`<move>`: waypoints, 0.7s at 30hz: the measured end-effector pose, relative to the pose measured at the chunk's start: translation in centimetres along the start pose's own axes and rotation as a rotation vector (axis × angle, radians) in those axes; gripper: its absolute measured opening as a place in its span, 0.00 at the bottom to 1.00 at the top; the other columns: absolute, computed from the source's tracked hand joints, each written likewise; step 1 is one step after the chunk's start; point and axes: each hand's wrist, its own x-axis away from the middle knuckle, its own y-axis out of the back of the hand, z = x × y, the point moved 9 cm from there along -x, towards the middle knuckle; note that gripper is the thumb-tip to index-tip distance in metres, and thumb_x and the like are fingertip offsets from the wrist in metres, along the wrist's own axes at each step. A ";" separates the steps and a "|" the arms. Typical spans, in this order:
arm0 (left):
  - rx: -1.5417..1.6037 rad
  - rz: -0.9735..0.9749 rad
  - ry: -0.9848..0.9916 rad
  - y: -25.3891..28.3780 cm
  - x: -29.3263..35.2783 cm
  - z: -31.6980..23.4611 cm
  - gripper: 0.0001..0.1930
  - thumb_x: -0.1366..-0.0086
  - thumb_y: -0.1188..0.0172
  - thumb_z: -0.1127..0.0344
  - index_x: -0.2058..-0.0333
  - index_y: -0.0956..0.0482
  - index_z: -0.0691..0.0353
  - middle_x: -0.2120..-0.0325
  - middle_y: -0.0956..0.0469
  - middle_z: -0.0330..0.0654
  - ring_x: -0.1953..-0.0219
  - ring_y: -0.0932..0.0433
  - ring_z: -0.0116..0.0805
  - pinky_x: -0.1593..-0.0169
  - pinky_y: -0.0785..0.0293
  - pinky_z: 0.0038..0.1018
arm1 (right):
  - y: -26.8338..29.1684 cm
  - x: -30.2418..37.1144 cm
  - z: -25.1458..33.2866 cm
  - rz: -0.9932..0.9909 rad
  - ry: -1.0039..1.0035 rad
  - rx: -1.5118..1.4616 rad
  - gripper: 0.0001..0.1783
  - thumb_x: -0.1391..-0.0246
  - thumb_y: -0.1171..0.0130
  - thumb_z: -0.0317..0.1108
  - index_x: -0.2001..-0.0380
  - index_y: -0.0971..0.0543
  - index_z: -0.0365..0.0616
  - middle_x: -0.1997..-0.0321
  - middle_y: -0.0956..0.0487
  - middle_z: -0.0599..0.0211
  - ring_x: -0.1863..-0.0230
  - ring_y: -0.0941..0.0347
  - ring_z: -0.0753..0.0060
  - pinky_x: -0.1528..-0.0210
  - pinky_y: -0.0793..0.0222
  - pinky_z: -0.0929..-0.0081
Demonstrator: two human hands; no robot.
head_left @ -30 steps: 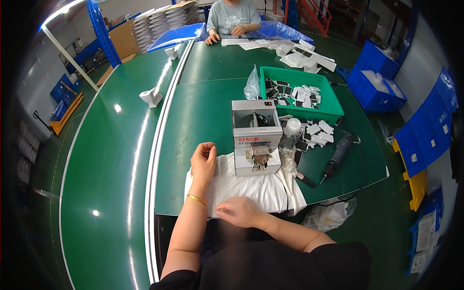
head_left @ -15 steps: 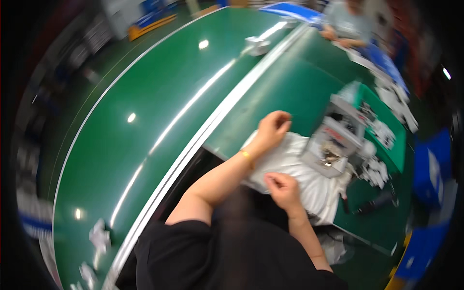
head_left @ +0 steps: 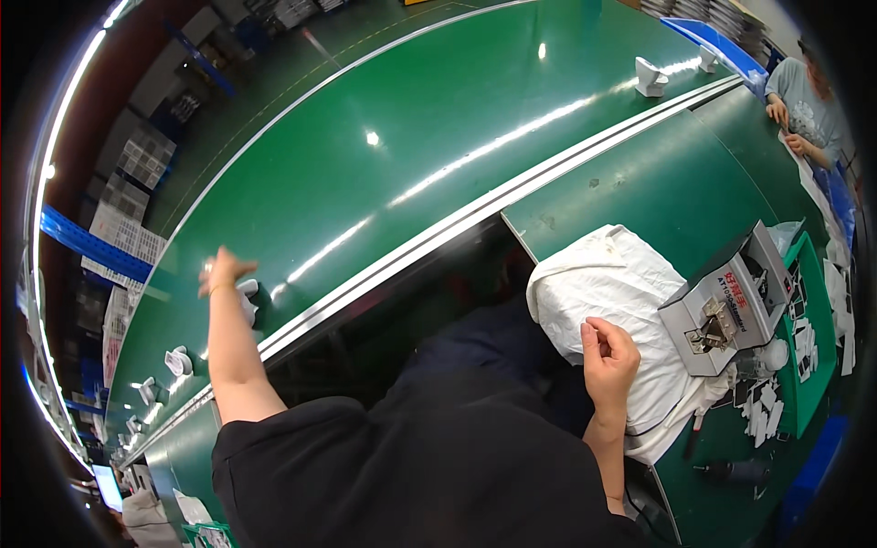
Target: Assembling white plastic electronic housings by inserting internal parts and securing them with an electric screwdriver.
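Observation:
My left arm stretches out over the green conveyor belt (head_left: 365, 196). The left hand (head_left: 224, 271), slightly blurred, has its fingers spread and nothing visible in them. Right beside it on the belt sits a white part (head_left: 248, 301), partly hidden by my wrist and forearm. My right hand (head_left: 610, 361) hovers over a white cloth (head_left: 603, 274) draped on the worktable's edge. Its fingers are curled in toward the thumb, and I see nothing held in them.
Several white parts (head_left: 178, 361) stand along the belt. Right of the cloth are a grey box (head_left: 690, 315) with metal pieces, a green tray (head_left: 813, 384), loose white strips (head_left: 760, 411) and a dark handheld tool (head_left: 735, 471). A co-worker (head_left: 808, 114) sits far right.
My left hand has swung left from above the cloth, out over the belt to a white part. The right hand stays over the cloth, fingers curled. The view has turned left.

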 end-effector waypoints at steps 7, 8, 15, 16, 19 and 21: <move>0.705 0.249 0.055 -4.0 4.5 2.5 0.20 0.55 0.23 0.60 0.69 0.17 0.69 0.73 0.19 0.50 0.72 0.19 0.43 0.68 0.25 0.45 | 0.3 -0.1 1.0 -0.013 0.052 0.029 0.06 0.46 0.32 0.29 0.67 0.17 0.38 0.77 0.24 0.70 0.80 0.36 0.82 0.78 0.41 0.82; 0.511 0.164 -0.133 -1.7 3.6 -1.5 0.17 0.53 0.25 0.61 0.70 0.18 0.68 0.73 0.19 0.48 0.73 0.20 0.40 0.69 0.24 0.41 | 0.3 -0.1 1.0 -0.019 0.046 0.034 0.06 0.46 0.32 0.29 0.67 0.17 0.38 0.77 0.24 0.70 0.80 0.36 0.82 0.78 0.41 0.82; 1.554 0.862 -0.807 15.8 17.4 -36.5 0.30 0.44 0.29 0.58 0.45 0.29 0.64 0.57 0.22 0.45 0.56 0.22 0.34 0.52 0.24 0.29 | 0.8 -0.5 0.2 -0.105 0.035 0.024 0.05 0.47 0.33 0.26 0.66 0.17 0.37 0.75 0.21 0.67 0.78 0.31 0.79 0.75 0.36 0.82; 1.634 0.975 -0.928 17.5 20.5 -39.6 0.30 0.43 0.29 0.58 0.46 0.28 0.64 0.57 0.22 0.45 0.56 0.22 0.33 0.51 0.25 0.29 | 0.8 -0.5 0.2 -0.118 0.028 -0.062 0.05 0.48 0.33 0.25 0.66 0.17 0.37 0.74 0.20 0.66 0.77 0.29 0.78 0.74 0.35 0.82; 1.713 1.362 -1.206 20.2 30.2 -47.4 0.30 0.44 0.28 0.59 0.45 0.28 0.63 0.55 0.23 0.42 0.53 0.23 0.33 0.48 0.25 0.30 | 1.8 -0.7 1.9 -0.119 -0.003 -0.064 0.10 0.49 0.32 0.25 0.62 0.18 0.37 0.69 0.19 0.66 0.70 0.25 0.77 0.70 0.32 0.82; 1.771 1.664 -1.296 22.0 37.1 -50.6 0.33 0.45 0.27 0.57 0.44 0.29 0.62 0.51 0.23 0.45 0.49 0.23 0.36 0.44 0.25 0.34 | 3.4 -0.2 3.4 -0.187 0.006 -0.149 0.19 0.52 0.29 0.26 0.55 0.20 0.39 0.60 0.19 0.63 0.64 0.23 0.75 0.66 0.29 0.80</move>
